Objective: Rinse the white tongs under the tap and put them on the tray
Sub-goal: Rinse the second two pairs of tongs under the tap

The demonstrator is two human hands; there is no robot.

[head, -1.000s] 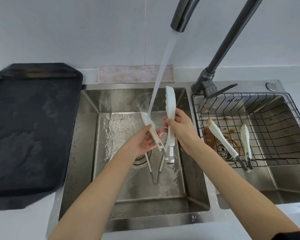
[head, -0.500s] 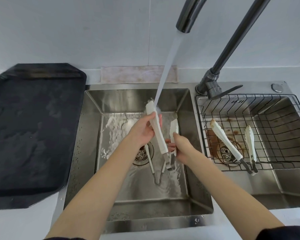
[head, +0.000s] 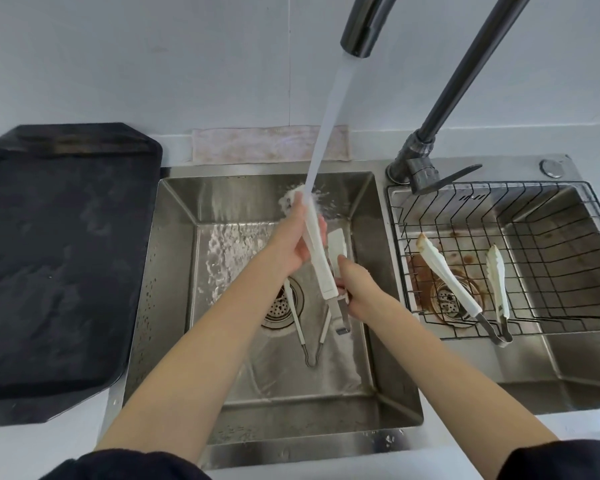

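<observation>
We see a pale countertop [head: 568,427] carrying a black tray [head: 59,265] at left, double steel sink [head: 174,306] set in, cloth [head: 267,143] at far edge.

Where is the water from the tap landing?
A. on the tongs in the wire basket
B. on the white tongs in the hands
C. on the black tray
B: the stream from the tap hits the top of the white tongs held over the left sink, splashing there.
</observation>
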